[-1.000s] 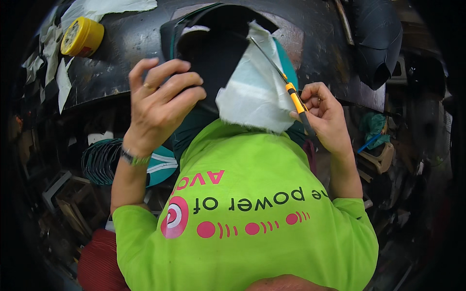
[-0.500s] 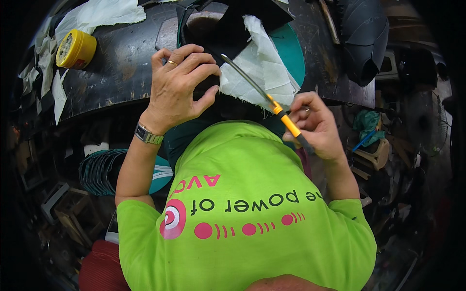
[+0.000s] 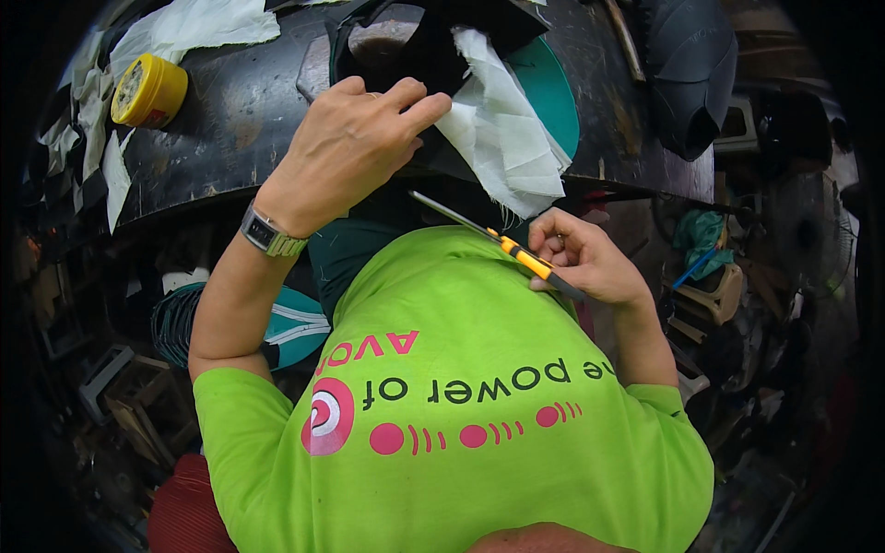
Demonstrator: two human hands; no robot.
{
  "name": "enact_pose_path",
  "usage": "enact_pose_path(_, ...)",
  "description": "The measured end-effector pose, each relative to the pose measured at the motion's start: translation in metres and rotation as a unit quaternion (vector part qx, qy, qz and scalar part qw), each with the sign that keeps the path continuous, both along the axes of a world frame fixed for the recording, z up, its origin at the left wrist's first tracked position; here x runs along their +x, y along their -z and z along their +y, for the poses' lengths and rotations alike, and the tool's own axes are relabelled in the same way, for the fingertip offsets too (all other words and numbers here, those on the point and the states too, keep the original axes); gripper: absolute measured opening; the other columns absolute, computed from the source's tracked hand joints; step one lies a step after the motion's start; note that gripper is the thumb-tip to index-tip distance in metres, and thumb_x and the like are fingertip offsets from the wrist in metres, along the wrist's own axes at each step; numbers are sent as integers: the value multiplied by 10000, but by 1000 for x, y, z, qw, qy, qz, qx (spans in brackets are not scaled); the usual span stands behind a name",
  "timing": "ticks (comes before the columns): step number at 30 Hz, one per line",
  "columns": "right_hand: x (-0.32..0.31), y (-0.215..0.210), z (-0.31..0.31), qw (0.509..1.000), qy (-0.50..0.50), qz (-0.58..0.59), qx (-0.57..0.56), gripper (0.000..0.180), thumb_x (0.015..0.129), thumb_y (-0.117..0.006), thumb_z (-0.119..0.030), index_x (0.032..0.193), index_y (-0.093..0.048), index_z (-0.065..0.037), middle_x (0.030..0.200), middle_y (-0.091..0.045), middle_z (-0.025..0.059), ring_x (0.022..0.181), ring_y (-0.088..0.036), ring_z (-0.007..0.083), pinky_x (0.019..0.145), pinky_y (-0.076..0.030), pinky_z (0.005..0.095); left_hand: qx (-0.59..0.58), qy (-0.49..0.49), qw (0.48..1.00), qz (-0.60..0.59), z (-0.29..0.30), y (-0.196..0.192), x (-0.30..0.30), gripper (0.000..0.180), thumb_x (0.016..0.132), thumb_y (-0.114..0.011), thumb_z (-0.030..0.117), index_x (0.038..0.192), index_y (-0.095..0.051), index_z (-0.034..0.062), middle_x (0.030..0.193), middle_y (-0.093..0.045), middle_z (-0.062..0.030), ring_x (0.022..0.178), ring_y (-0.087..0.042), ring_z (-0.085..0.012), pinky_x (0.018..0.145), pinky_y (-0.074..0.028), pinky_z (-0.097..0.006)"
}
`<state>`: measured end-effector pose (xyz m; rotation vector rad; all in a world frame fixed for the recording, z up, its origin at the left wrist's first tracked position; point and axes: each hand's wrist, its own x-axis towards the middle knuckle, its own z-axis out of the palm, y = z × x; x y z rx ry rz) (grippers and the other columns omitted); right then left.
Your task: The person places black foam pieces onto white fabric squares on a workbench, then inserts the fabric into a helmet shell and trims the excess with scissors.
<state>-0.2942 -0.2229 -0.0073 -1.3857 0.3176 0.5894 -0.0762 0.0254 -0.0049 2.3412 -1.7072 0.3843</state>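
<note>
My left hand [image 3: 348, 147] presses down on a black piece of material [image 3: 433, 37] lying on a dark, stained workbench [image 3: 230, 120], fingers closed over its near edge. A white cloth piece [image 3: 502, 129] hangs from under that black material over the bench's front edge. My right hand [image 3: 581, 258] grips a yellow and black utility knife [image 3: 498, 241] close to my chest, its long blade extended and pointing up-left toward the left hand, below the cloth. A watch sits on my left wrist.
A yellow round tin [image 3: 147, 90] stands at the bench's back left, beside white cloth scraps [image 3: 92, 120]. A teal sheet [image 3: 548, 88] lies under the cloth. A black rubber piece [image 3: 691, 64] rests at the right. Cluttered floor with a sneaker [image 3: 277, 318] lies below.
My right hand drew the knife down and back from the cloth toward my chest. My left hand shifted up onto the black material, and the view tilted lower.
</note>
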Motion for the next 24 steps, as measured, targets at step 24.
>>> enact_pose_path(24,28,17,-9,884,190,122,410,411,1018,-622,-171,1314,-487,80,828,-634,182,456,-525,136,398,-427,204,-127,9,990,64,2,40,-19,202,800,-808,186,929,-701,74,1073,-696,-45,999,-674,-225,910,-501,-389)
